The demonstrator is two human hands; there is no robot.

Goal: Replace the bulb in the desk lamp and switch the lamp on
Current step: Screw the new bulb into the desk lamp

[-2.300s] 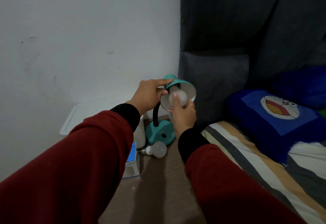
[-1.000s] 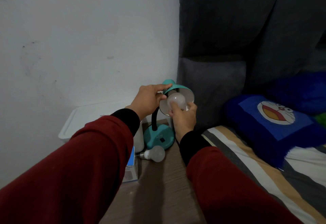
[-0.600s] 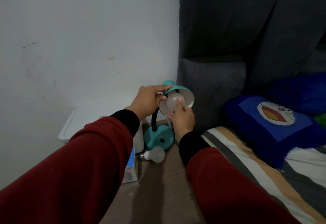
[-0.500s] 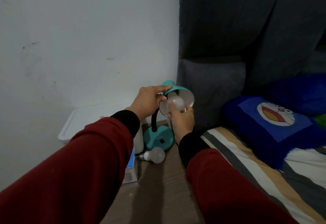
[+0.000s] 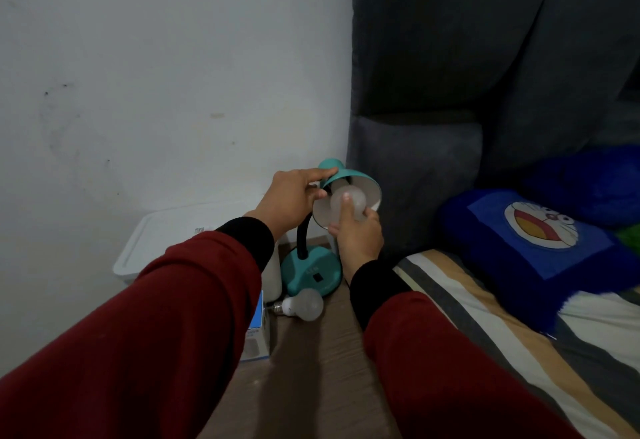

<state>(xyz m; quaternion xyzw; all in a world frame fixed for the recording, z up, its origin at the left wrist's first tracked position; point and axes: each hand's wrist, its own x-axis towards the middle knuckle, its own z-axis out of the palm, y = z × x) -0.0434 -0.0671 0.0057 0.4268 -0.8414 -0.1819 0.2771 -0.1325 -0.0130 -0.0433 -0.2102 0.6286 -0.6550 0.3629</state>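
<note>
A teal desk lamp stands on a wooden surface, its base near the wall and its shade tilted toward me. My left hand grips the shade at its neck. A white bulb sits in the shade's mouth, and my right hand holds it from below with fingers curled around it. The lamp is unlit. A second white bulb lies on its side on the surface in front of the base.
A blue and white bulb box lies left of the loose bulb. A white lidded bin stands against the wall. A striped bed with a blue cartoon pillow and a dark headboard fills the right.
My right hand's fingers have shifted their grip around the bulb in the shade. My left hand has stayed on the shade's neck.
</note>
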